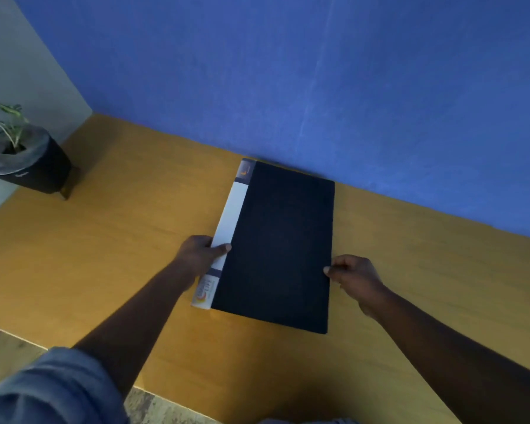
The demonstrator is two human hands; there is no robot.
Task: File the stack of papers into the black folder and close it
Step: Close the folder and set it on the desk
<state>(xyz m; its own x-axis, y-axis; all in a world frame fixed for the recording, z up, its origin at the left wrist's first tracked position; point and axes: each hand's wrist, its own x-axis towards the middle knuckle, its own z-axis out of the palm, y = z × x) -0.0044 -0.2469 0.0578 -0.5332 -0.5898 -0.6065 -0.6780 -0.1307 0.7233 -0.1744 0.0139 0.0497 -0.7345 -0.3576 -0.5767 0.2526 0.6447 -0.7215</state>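
The black folder [277,246] lies closed and flat on the wooden table [120,240], its far end near the blue wall. A white label strip runs along its left spine. My left hand [201,255] grips the spine, thumb on top of the white strip. My right hand [354,278] pinches the folder's right edge near the front corner. No loose papers are visible.
A black pot with a thin green plant [25,160] stands at the table's far left corner. The blue wall [318,87] rises right behind the folder. The table's front edge [13,333] runs along the lower left, with floor below it.
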